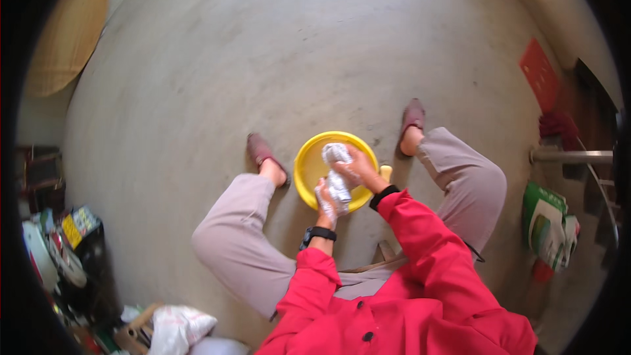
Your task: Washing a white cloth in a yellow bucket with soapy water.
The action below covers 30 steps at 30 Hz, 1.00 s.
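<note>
Between my feet a round yellow plastic basin (301, 177) stands on the floor, with cloudy liquid in it. Over the basin I hold a bunched, wet white patterned cloth (339, 185) in both hands. My left hand (325, 202), flecked with white suds, grips its lower end near the basin's near rim. Higher up, my right hand (356, 165) is closed around the upper part, also with suds on it. A pale yellow handle-like piece (386, 173) shows beside the basin's right rim; what it belongs to is hidden.
Grey concrete floor (222, 69) surrounds me. At left are a round wooden board (74, 29) and a black bin-like container (93, 256) piled with packaging. A white plastic bag (178, 328) lies lower left. To the right are a green-and-white sack (547, 227) and a metal bar (572, 157).
</note>
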Motion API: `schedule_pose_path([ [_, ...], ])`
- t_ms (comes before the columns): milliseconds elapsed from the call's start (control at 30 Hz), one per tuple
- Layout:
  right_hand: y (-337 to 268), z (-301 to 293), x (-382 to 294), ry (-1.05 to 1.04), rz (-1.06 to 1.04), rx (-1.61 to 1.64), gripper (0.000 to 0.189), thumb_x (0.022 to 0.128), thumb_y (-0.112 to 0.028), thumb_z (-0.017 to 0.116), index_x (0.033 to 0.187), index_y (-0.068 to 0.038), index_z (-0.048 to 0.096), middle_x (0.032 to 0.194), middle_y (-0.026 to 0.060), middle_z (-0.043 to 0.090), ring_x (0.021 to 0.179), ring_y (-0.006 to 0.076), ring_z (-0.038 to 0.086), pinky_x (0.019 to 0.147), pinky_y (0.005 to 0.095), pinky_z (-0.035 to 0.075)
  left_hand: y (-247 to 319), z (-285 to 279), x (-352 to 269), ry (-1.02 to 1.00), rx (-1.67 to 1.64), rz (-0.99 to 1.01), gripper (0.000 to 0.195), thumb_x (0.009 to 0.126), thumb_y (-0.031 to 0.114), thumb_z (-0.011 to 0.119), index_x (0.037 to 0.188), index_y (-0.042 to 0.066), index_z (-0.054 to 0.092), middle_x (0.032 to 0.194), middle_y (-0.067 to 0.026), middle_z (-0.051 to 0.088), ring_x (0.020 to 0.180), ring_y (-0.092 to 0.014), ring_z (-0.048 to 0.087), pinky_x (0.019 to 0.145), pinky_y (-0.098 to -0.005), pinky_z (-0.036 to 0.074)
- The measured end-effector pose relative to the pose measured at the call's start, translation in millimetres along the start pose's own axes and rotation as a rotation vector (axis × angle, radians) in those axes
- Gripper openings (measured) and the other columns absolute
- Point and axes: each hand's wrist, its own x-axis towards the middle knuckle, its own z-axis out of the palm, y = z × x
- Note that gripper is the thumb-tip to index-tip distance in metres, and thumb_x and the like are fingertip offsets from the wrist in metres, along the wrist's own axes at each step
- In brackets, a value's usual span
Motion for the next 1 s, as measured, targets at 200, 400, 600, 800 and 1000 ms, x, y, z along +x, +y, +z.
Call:
schedule_pose_path([
  [200, -31.4, 15.3, -6.9, 0.138, -0.177, -0.071, 0.048, 0.07, -0.023, 0.067, 0.114, -0.007, 0.057, 0.099, 0.0192, 0.064, 0.09, 0.0338, 0.062, 0.077, 0.038, 0.049, 22.8, -30.9, -4.4, 0.044, 0.171, -0.153, 0.043, 0.092, 0.046, 0.035, 0.098, 0.009, 0.057, 0.07, -0.0071, 0.061, 0.05, -0.024, 0.059, 0.041, -0.0327, 0.047],
  [400, -58.2, 3.9, -19.9, 0.263, -0.297, -0.308, 0.05, 0.07, -0.022, 0.069, 0.116, -0.008, 0.054, 0.099, 0.0173, 0.062, 0.092, 0.0356, 0.059, 0.079, 0.0399, 0.048, 33.7, -19.1, -20.4, 0.066, 0.2, -0.375, 0.053, 0.088, 0.059, 0.034, 0.106, 0.015, 0.057, 0.081, -0.0085, 0.064, 0.063, -0.032, 0.064, 0.047, -0.0408, 0.052],
  [600, -81.5, -2.9, -39.5, 0.278, -0.362, -0.466, 0.05, 0.069, -0.02, 0.07, 0.116, -0.011, 0.053, 0.094, 0.0142, 0.059, 0.088, 0.0334, 0.058, 0.076, 0.0408, 0.048, 20.7, -4.1, -28.0, -0.078, -0.176, -0.421, 0.056, 0.081, 0.055, 0.053, 0.119, 0.015, 0.051, 0.113, -0.009, 0.057, 0.104, -0.031, 0.056, 0.084, -0.0486, 0.051],
  [800, -81.1, 6.3, -51.6, 0.369, -0.594, -0.531, 0.058, 0.065, -0.019, 0.073, 0.119, -0.013, 0.053, 0.086, 0.0112, 0.056, 0.079, 0.0303, 0.057, 0.068, 0.0402, 0.048, 35.8, 7.0, -32.7, -0.174, -0.347, -0.31, 0.067, 0.078, 0.057, 0.058, 0.129, 0.017, 0.044, 0.125, -0.0077, 0.049, 0.116, -0.029, 0.047, 0.092, -0.0448, 0.046],
  [1000, -89.9, 12.2, -66.2, 0.399, -0.664, -0.555, 0.059, 0.065, -0.022, 0.072, 0.12, -0.014, 0.052, 0.087, 0.0105, 0.054, 0.08, 0.0292, 0.057, 0.065, 0.0395, 0.048, 40.3, -8.0, -20.6, -0.2, -0.19, -0.172, 0.071, 0.077, 0.056, 0.058, 0.134, 0.017, 0.04, 0.128, -0.0081, 0.047, 0.117, -0.027, 0.047, 0.097, -0.0456, 0.042],
])
